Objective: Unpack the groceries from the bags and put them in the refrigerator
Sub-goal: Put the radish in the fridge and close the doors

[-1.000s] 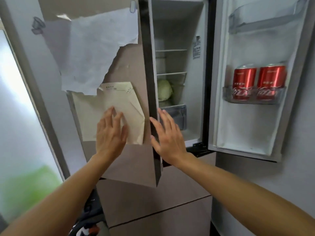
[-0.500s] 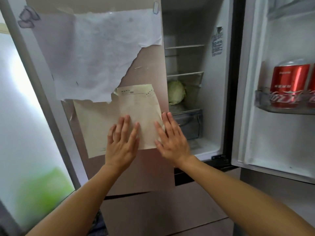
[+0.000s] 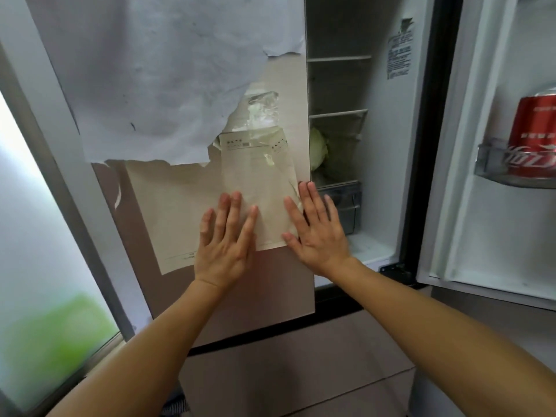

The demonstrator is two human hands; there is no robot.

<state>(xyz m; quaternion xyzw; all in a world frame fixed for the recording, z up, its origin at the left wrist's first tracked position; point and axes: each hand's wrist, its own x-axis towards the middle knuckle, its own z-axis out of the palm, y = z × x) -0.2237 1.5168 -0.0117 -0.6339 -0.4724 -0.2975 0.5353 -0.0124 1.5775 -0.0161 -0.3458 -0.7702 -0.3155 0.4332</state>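
Note:
Both my hands lie flat on the left refrigerator door [image 3: 234, 293], which is nearly closed. My left hand [image 3: 224, 242] presses on the cream paper [image 3: 180, 212] stuck to the door. My right hand [image 3: 316, 233] rests at the door's right edge, fingers spread. Neither hand holds anything. Behind the door edge, a pale green cabbage [image 3: 319, 149] sits on a shelf inside the refrigerator. The right refrigerator door [image 3: 469, 206] stands open, with a red soda can [image 3: 532, 139] in its door bin.
A torn white sheet [image 3: 168, 79] covers the upper part of the left door. A frosted window [image 3: 36, 236] with a green blur behind it is at the left. Brown drawer fronts [image 3: 301, 365] lie below the doors.
The left door has swung toward closed under both hands, hiding more of the interior. The view has moved closer and left, so only one can shows.

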